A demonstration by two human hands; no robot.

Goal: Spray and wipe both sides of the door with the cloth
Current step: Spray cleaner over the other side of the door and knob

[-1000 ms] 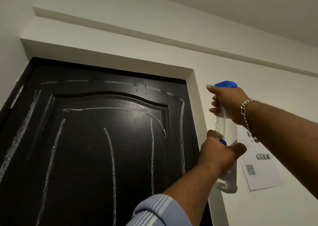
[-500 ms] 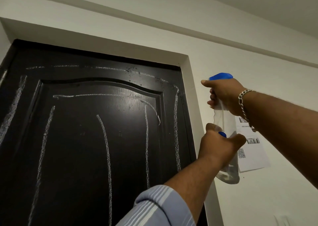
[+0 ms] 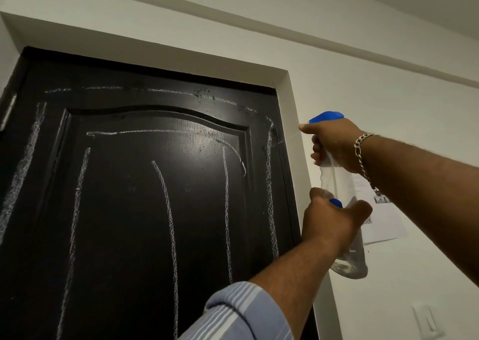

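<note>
We grip bottle (image 3: pixel 337 184): right hand (image 3: pixel 334 145) on trigger, left hand (image 3: pixel 334 223) round body; light, slippery plastic, aimed at door (image 3: pixel 155 210).

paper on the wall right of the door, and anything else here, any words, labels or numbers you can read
Paper sheet on the wall: printed lines, a small picture and what looks like a QR code, all too small and blurred to read.
Spray bottle in the hands: no label visible.
Door: only white chalk lines, no letters or numbers.
Wall switch: no marking visible.
Nothing here can be quoted.
</note>
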